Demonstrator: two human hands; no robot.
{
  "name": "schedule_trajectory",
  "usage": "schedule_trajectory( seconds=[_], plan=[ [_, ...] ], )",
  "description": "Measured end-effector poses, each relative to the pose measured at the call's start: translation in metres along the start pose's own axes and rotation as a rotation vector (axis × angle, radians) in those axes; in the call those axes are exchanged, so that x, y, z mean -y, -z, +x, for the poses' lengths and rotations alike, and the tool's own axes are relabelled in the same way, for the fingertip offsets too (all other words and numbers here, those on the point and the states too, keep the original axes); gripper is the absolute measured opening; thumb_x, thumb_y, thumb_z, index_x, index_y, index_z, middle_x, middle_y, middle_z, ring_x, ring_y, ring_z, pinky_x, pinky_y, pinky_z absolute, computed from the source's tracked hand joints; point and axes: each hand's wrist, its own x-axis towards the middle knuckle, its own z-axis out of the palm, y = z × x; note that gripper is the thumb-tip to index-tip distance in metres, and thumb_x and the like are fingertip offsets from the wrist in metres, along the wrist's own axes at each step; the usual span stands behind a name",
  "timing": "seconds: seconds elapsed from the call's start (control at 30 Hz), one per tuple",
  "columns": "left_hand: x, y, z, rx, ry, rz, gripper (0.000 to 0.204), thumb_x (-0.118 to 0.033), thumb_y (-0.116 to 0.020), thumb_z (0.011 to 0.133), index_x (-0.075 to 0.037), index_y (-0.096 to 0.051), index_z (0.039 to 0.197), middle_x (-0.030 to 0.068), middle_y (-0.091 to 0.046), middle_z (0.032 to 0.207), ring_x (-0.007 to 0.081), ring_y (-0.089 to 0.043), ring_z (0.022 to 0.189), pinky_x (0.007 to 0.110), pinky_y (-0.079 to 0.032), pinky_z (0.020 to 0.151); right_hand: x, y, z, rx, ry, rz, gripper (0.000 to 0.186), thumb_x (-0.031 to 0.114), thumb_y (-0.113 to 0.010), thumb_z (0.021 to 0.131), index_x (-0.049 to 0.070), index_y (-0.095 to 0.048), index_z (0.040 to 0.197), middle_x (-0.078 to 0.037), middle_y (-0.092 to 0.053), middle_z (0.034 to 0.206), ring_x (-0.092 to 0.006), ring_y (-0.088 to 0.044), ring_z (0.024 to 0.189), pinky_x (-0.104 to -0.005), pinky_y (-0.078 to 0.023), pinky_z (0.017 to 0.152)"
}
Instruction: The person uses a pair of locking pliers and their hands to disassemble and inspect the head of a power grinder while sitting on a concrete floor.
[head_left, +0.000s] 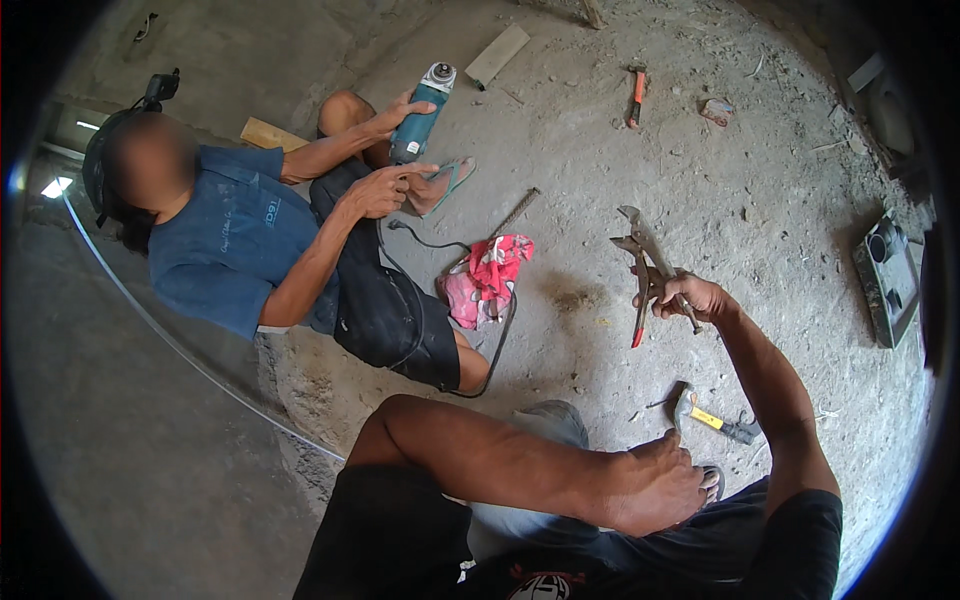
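My right hand (690, 298) grips a long-handled metal pliers-like tool (648, 245) above the floor. Its jaws are spread apart and one handle has a red end; its exact kind is unclear. My left hand (655, 487) is curled over my leg, near my sandalled foot, and its palm is hidden. Just beyond it lies a hammer (707, 418) with a yellow and black handle. Across from me, a seated person (235, 230) in a blue shirt holds a teal angle grinder (422, 115) with one hand and touches its lower end with the other.
A pink patterned cloth (490, 280) lies beside a black cord (503, 345) and a drill bit (515, 212). Another hammer (637, 97) with an orange handle is farther off. A grey electrical box (888, 278) stands at right. A wooden block (497, 57) rests at the back.
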Motion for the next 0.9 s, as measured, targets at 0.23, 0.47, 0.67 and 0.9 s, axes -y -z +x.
schedule_trajectory(
  seconds=[0.23, 0.47, 0.67, 0.9],
  plan=[
    [0.002, 0.005, 0.003, 0.061, -0.015, -0.016, 0.019, -0.027, -0.049, 0.091, -0.011, -0.06, 0.09, 0.0003, -0.052, 0.074, 0.0163, -0.056, 0.07, 0.036, -0.042, 0.075, 0.001, -0.003, 0.0, -0.012, 0.019, 0.004, 0.079, 0.022, -0.063, 0.073, 0.005, -0.037, 0.145, -0.016, -0.063, 0.118, -0.0116, -0.062, 0.081, -0.025, -0.05, 0.072],
    [0.006, 0.011, 0.011, 0.274, -0.002, -0.136, 0.021, -0.026, -0.05, 0.092, -0.009, -0.061, 0.094, 0.0012, -0.056, 0.077, 0.0171, -0.058, 0.072, 0.035, -0.043, 0.072, 0.012, -0.006, -0.005, -0.019, 0.066, 0.012, 0.076, 0.02, -0.061, 0.074, 0.003, -0.038, 0.145, -0.016, -0.065, 0.115, -0.0128, -0.063, 0.08, -0.0272, -0.051, 0.072],
    [0.006, 0.006, 0.008, 0.205, -0.034, -0.086, 0.022, -0.024, -0.049, 0.092, -0.007, -0.061, 0.099, 0.0012, -0.057, 0.077, 0.0165, -0.059, 0.071, 0.035, -0.042, 0.07, 0.02, -0.01, -0.003, -0.004, 0.089, 0.066, 0.079, 0.014, -0.057, 0.074, 0.001, -0.034, 0.148, -0.018, -0.064, 0.117, -0.0149, -0.064, 0.079, -0.0278, -0.052, 0.072],
    [0.007, 0.003, 0.011, 0.214, -0.057, -0.049, 0.029, -0.023, -0.048, 0.09, -0.005, -0.061, 0.109, 0.0003, -0.057, 0.078, 0.0152, -0.059, 0.071, 0.034, -0.041, 0.07, 0.024, -0.015, -0.004, -0.002, 0.094, 0.051, 0.083, 0.013, -0.055, 0.072, 0.003, -0.029, 0.151, -0.019, -0.062, 0.121, -0.0151, -0.064, 0.082, -0.029, -0.052, 0.074]
  ],
)
